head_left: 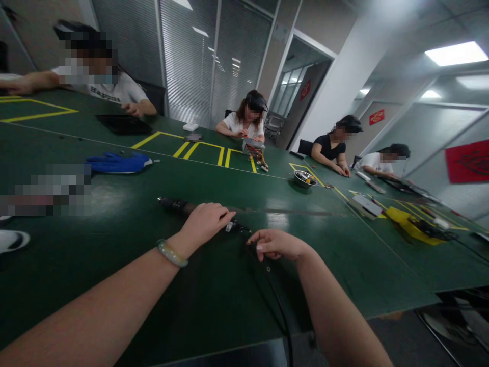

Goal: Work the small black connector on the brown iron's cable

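A dark, slim electric screwdriver lies on the green table, its metal tip pointing left. My left hand is closed over its body from above, hiding the middle. A small label and a black end with a short metal loop show past my fingers on the right. Close to that end, my right hand pinches the end of a black cable. The cable runs down past the table's near edge. The cable's tip is mostly covered by my fingers, and I cannot tell whether it touches the screwdriver.
A blue glove lies to the left, behind the screwdriver. Farther back is a metal bowl of small parts. At the right stand a white box and a yellow tray with black cables. Several people sit along the far side.
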Motion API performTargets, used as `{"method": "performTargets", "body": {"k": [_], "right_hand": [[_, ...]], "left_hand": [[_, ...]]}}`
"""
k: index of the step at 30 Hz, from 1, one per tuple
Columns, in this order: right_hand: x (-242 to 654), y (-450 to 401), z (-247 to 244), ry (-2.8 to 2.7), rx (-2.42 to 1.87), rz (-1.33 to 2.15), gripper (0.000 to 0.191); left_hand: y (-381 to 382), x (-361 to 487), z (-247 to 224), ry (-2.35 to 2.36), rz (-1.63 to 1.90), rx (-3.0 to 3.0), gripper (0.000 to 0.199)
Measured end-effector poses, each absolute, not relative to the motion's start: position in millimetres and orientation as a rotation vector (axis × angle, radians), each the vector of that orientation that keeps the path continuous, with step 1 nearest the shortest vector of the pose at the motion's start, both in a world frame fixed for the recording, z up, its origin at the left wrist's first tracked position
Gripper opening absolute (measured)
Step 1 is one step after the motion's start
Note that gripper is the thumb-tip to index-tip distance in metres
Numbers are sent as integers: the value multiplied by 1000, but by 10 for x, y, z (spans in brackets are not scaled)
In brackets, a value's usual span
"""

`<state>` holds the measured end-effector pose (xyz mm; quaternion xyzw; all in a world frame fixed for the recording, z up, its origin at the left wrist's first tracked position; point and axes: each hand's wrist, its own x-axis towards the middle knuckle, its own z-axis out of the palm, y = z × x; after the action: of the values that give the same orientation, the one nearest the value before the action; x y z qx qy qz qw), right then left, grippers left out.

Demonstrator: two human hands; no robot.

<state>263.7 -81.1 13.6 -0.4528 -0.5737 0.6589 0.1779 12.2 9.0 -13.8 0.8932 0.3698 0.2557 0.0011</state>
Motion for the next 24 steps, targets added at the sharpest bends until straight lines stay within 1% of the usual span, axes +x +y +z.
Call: {"method": "performTargets", "body": {"k": [2,6,9,13,15,20,22,24], "right_hand": [[2684,-831,146,-1628,-1235,1990,53],[2726,-781,85,-1560,-1305,1962,45],[2698,-712,-18,-1449,-1371,1791,43],[2491,-661,-164,-1252,-1349,1388,44],[2351,-675,-206,-1183,-1319,1336,45],[2092,-820,-215,-1057,-1204,1569,46],[2051,-870,-210,-1091,-1175,1692,46],[2047,-889,-202,-1180,-1180,1716,46]], "left_hand": [[92,117,-147,1164,791,2813,48],[94,113,-163,1171,826,2789,51],[88,119,-163,1190,829,2775,48],[47,133,-125,1155,825,2755,40],[17,146,-98,1065,845,2757,37],[-36,190,-67,817,782,2798,29],[-52,212,-70,784,728,2822,26],[-72,234,-74,772,686,2856,21]]}}
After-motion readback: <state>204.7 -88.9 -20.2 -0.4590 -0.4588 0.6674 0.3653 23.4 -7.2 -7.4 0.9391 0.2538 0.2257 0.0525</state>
